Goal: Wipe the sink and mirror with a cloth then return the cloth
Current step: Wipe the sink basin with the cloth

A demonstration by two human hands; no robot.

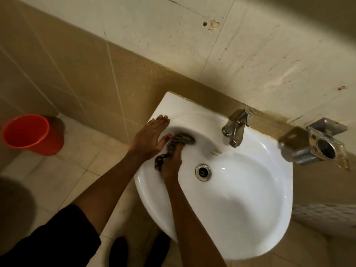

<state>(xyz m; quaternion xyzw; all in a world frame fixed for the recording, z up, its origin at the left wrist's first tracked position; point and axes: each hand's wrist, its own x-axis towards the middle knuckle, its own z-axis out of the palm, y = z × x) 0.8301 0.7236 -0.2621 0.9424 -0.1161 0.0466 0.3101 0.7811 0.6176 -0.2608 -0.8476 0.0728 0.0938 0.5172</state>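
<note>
Bathroom, wall-mounted sink (240,218), tap (234,128), tiled walls (77,70)

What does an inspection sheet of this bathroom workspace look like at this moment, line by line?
Surface: white wall-hung sink, bowl looks clean and glossy; drain open, no plug.
Job's things: dark patterned cloth, pressed on the bowl's inner left wall; mirror not in view.
Clutter: nothing seen in the sink.
Hands: right hand pressing on the cloth; left hand flat, open, on the sink's left rim.
Cables: nothing seen.
Surroundings: chrome tap at the back, no water seen running; metal wall holder, empty; red bucket on the tiled floor; stained wall tiles.
</note>
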